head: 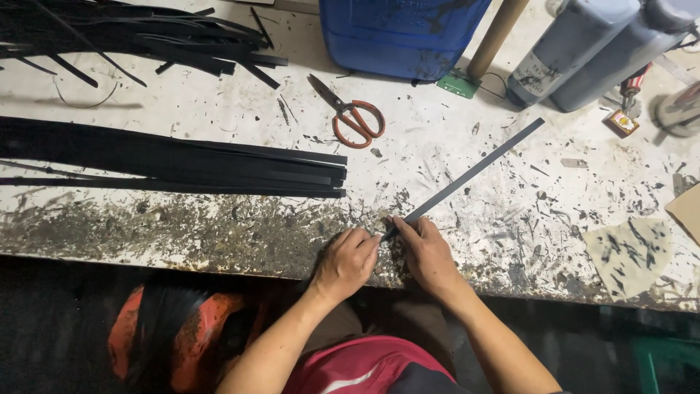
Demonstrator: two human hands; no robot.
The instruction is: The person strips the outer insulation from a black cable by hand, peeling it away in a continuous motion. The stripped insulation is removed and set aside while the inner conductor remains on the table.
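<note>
A long thin dark strip lies slantwise on the stained white worktable, running from near the table's front edge up to the right. My left hand and my right hand both pinch its near end, thumbs and fingers closed on it close together. A bundle of similar black strips lies flat to the left of my hands.
Red-handled scissors lie behind the hands. A blue plastic container, a cardboard tube and two grey bottles stand at the back. More black strips pile at the back left. A stained paper scrap lies right.
</note>
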